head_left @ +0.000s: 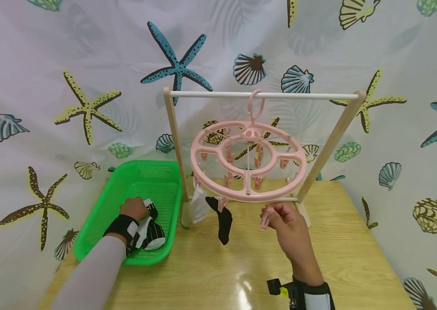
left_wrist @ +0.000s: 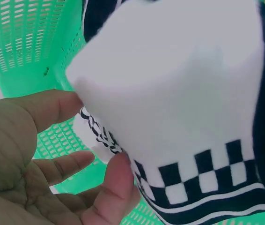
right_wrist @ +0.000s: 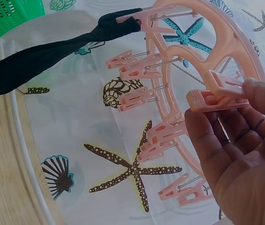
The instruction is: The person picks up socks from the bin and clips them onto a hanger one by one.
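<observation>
1. Right hand (head_left: pixel 286 224): nearest the viewer, raised over the tabletop (head_left: pixel 241 267), fingers pinched on a pink clip (head_left: pixel 266 216) hanging from the front rim of the round pink hanger (head_left: pixel 247 161). In the right-wrist view the thumb and fingers clamp the clip's handle end; whether its mouth is open cannot be made out.
2. Left hand (head_left: pixel 135 209): inside the green basket (head_left: pixel 98 211) at the left, fingers closed on a black-and-white checkered sock (head_left: pixel 150 230). The left-wrist view shows thumb and fingers nipping the sock's checkered edge.
3. Key relation: the sock lies low and well to the left of the held clip, with the rack's left post (head_left: pixel 176 159) between them. Its long axis runs roughly front to back in the basket. The left hand is the nearer one to it.
4. Already pegged: a black sock (head_left: pixel 223 219) and a white cloth piece (head_left: pixel 199 204) hang at the hanger's left front.
5. Farthest: the hanger's hook sits on the rack's white bar (head_left: pixel 261 95), before a seashell curtain (head_left: pixel 86 64).
6. Hidden: the sock's toe end is covered by the hand and wrist strap.
</observation>
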`<state>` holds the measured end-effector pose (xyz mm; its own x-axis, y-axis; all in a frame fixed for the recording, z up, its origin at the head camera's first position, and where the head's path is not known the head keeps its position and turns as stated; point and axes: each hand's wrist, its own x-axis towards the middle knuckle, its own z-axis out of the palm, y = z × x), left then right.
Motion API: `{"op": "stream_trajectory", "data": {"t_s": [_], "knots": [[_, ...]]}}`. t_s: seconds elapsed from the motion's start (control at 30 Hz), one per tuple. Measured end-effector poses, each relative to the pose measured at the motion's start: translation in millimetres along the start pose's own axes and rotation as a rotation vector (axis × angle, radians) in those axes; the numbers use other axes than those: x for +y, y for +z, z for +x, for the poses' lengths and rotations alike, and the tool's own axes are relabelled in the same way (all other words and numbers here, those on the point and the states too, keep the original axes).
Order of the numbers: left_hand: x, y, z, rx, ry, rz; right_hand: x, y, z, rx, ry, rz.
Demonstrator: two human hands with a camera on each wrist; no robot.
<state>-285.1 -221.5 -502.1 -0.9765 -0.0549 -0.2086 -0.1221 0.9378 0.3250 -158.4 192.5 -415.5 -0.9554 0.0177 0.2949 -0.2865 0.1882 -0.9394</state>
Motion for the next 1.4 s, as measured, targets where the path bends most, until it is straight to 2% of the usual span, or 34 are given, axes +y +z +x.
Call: {"op": "stream_trajectory", "data": {"t_s": [0.13,0.4,0.53,0.83,1.03,1.23,1.4], "knots": [[-1.3,-2.1,1.1,-0.033,-0.017,-0.043,0.3,0.3,0.8,-0.001,0.004,0.000],[-8.0,3.7,1.8,-0.027,-0.038,-0.067,1.7,0.4,1.3,0.005,0.012,-0.001],[-10.5,7.1,3.6,-0.019,-0.025,-0.060,2.2,0.0,1.9,0.005,0.016,-0.002],[-9.0,9.2,1.3,0.073,0.013,-0.057,3.3,0.1,2.1,-0.003,0.024,0.009],[-6.6,8.7,2.8,0.172,0.051,-0.194,4.1,-0.3,2.5,-0.008,0.026,0.024],[9.1,-4.9,-13.7,0.227,0.159,-0.296,5.0,-1.1,2.1,-0.003,0.015,0.023],[23.6,-10.0,-35.7,0.254,0.162,-0.379,5.0,-2.4,2.4,-0.002,0.007,0.020]]}}
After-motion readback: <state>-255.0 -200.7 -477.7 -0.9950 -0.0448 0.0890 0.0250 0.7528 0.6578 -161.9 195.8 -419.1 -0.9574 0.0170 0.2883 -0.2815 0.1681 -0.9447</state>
